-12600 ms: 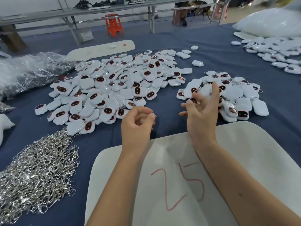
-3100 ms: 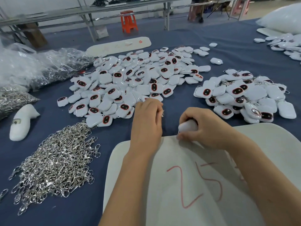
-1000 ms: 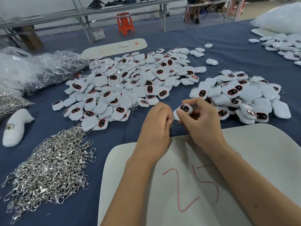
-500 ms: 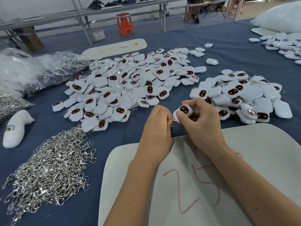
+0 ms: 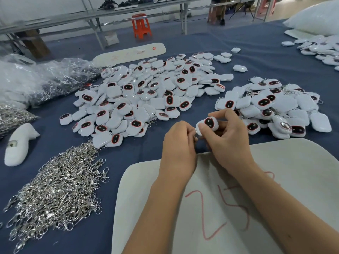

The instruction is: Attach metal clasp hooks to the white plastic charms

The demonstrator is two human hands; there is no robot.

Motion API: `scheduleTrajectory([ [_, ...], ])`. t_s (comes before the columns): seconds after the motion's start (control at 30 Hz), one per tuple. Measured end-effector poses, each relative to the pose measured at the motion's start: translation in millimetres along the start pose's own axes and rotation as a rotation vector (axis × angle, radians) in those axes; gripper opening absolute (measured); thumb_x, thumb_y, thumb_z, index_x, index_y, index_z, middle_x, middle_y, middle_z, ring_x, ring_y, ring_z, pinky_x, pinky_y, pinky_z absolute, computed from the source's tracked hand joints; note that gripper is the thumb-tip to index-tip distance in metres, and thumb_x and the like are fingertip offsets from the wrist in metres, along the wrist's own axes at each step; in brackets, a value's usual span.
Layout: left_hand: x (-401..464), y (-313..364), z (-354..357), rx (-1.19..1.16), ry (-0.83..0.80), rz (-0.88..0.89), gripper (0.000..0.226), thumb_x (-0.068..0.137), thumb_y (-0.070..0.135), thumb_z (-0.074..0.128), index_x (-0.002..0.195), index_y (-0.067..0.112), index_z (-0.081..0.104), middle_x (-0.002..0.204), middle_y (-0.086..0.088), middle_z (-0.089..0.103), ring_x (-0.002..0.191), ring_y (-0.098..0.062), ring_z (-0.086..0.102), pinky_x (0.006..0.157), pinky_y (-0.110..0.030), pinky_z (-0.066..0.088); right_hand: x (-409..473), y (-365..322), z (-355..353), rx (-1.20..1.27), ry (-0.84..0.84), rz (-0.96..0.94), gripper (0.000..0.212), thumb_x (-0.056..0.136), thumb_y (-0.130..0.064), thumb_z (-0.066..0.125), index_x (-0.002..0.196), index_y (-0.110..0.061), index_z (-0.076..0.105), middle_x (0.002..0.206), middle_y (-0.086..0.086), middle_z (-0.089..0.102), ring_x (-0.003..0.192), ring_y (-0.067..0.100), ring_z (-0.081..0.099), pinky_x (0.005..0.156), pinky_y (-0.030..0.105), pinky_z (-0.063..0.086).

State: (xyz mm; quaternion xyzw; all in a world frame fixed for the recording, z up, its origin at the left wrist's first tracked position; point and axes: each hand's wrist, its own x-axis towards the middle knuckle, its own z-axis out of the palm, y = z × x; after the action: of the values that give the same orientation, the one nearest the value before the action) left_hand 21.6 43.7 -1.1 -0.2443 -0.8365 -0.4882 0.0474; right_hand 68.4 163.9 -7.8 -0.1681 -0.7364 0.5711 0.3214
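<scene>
White charm (image 5: 208, 125) w/ red-rimmed black oval

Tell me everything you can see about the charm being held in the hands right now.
The charm is a small rounded-square piece of glossy white plastic with a dark oval window ringed in red on its face. It is lifted off the blue cloth, tilted, face toward the camera. The right hand pinches it between thumb and fingertips. The left hand meets its left corner, where a bit of metal clasp shows; whether it is hooked on cannot be told.
</scene>
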Motion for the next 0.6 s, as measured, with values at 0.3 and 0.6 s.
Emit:
scheduleTrajectory([
  [0.3,2.8,-7.3,-5.1,-0.097,0.033,0.113,0.017,0.087,0.002,0.070,0.088,0.019,0.068,0.084,0.012,0.069,0.082,-0.008,0.066,0.073,-0.021,0.052,4.3,-2.5,-4.9,0.276,-0.037,0.148,0.024,0.087,-0.021,0.076,0.107,-0.018,0.062,0.072,0.014,0.071,0.050,0.018,0.056,0.043,0.025,0.041],
  [0.6,5.2,-11.3,-13.2,-0.062,-0.024,0.169,0.016,0.090,0.004,0.067,0.082,0.018,0.068,0.069,0.010,0.064,0.071,-0.011,0.063,0.064,-0.017,0.047,4.8,-2.3,-7.9,0.253,-0.107,0.074,0.018,0.096,-0.008,0.072,0.109,-0.016,0.063,0.071,0.010,0.068,0.051,0.017,0.052,0.048,0.026,0.042],
])
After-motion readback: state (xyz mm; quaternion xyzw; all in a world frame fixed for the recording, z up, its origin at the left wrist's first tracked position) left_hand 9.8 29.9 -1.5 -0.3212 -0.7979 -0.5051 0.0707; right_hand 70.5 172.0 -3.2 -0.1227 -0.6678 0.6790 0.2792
